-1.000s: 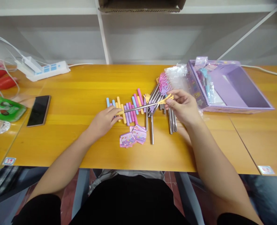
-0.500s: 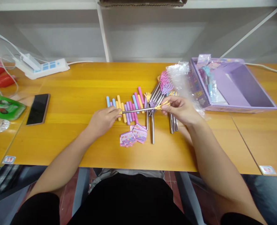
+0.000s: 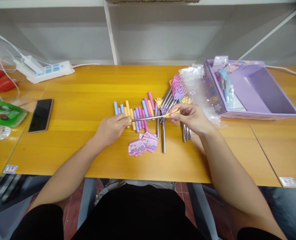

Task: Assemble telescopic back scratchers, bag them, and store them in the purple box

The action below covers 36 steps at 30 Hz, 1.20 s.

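A back scratcher (image 3: 149, 118) with a metal rod and a yellow hand-shaped head is held level between my two hands. My left hand (image 3: 113, 128) is closed round its yellow handle end at the left. At the other end my right hand (image 3: 191, 116) pinches the yellow head. Beneath and behind it lie colored handle tubes (image 3: 139, 124) in yellow, blue, purple and pink, side by side. More back scratchers (image 3: 171, 96) with pink, purple and yellow heads are heaped near my right hand. Several small printed cards (image 3: 143, 143) lie overlapping in front of the tubes.
A purple box (image 3: 258, 90) with bagged items inside stands at the right, clear plastic wrapping (image 3: 194, 83) against its left side. At the left are a phone (image 3: 41, 115), a power strip (image 3: 53, 71) and a green packet (image 3: 4, 111). A shelf divider (image 3: 110, 33) rises behind the table.
Both hands keep the same hold on the back scratcher, which has barely moved. The whole view has shifted very slightly.
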{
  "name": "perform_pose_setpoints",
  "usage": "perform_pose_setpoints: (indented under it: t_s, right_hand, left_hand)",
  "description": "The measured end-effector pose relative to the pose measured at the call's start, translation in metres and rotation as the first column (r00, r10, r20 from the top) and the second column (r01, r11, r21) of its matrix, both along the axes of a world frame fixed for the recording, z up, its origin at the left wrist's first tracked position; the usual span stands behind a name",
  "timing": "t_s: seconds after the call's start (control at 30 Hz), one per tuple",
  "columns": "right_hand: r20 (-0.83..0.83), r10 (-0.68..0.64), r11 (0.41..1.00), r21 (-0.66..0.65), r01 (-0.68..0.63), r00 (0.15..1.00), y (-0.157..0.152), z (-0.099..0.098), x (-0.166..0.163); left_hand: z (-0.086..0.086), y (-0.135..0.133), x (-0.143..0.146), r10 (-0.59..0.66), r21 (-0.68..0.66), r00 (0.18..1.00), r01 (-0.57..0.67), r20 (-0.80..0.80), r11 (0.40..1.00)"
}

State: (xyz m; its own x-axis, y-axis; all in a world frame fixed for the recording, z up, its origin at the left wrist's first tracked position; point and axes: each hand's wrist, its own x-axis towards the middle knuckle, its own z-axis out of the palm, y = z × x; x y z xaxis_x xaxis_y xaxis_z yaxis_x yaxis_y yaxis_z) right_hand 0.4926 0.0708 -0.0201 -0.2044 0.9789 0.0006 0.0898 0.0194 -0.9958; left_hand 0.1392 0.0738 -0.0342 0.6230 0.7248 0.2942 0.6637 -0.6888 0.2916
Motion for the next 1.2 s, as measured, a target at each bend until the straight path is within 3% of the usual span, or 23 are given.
perform_pose_setpoints:
  t_s: [0.73, 0.97, 1.2]
  right_hand:
    - [0.029, 0.005, 0.998, -0.056, -0.004, 1.000, -0.003, -0.007, -0.010]
    - [-0.040, -0.045, 0.999, 0.017, 0.046, 0.998, -0.003, -0.001, -0.011]
    - [-0.069, -0.033, 0.998, -0.053, 0.029, 0.997, -0.002, -0.005, -0.013]
  left_hand:
    - [0.001, -0.012, 0.009, 0.051, 0.067, 0.996, -0.046, -0.072, 0.997]
    - [0.011, -0.006, 0.006, 0.041, 0.197, 0.999, -0.043, 0.013, 0.979]
    - [0.011, 0.001, 0.000, 0.003, 0.309, 0.996, -0.032, 0.093, 0.950]
